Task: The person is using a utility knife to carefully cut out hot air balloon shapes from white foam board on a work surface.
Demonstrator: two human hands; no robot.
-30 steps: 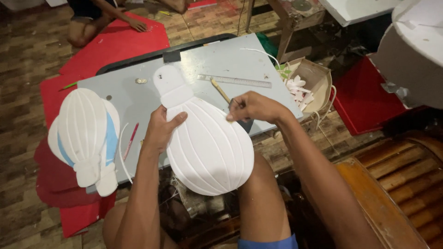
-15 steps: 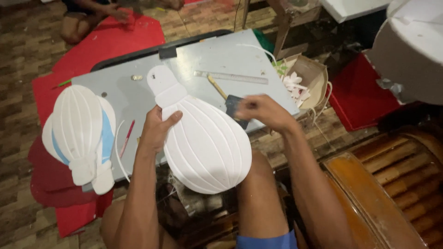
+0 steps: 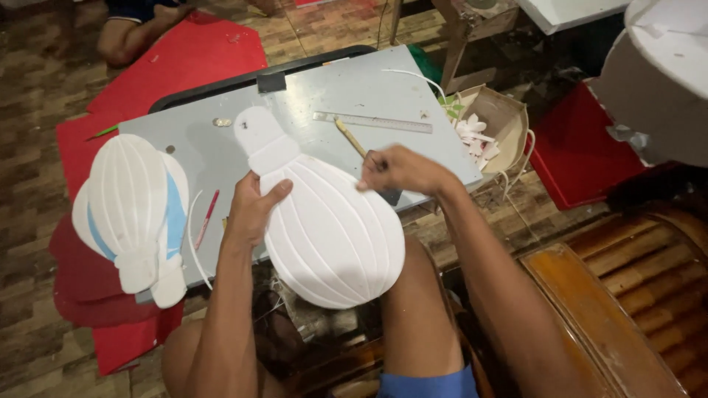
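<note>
A white foam cutout (image 3: 324, 228) shaped like a ribbed balloon lies on the grey board (image 3: 346, 88), its round end hanging over my lap. My left hand (image 3: 252, 208) grips its left edge, thumb on top. My right hand (image 3: 398, 169) presses at its upper right edge, fingers closed on a small dark piece (image 3: 389, 196), mostly hidden beneath the hand. A thin wooden stick (image 3: 351, 138) lies just beyond my right hand.
A stack of similar white and blue foam cutouts (image 3: 136, 214) sits at the board's left end. A metal ruler (image 3: 372, 122) lies further back. A cardboard box of white scraps (image 3: 490, 133) stands right. Red sheets (image 3: 184, 59) cover the floor, where another person's leg (image 3: 122, 46) rests.
My right hand lifted off with the dark piece in view, then came back down onto the cutout's upper right edge. My left hand stayed on the left edge.
</note>
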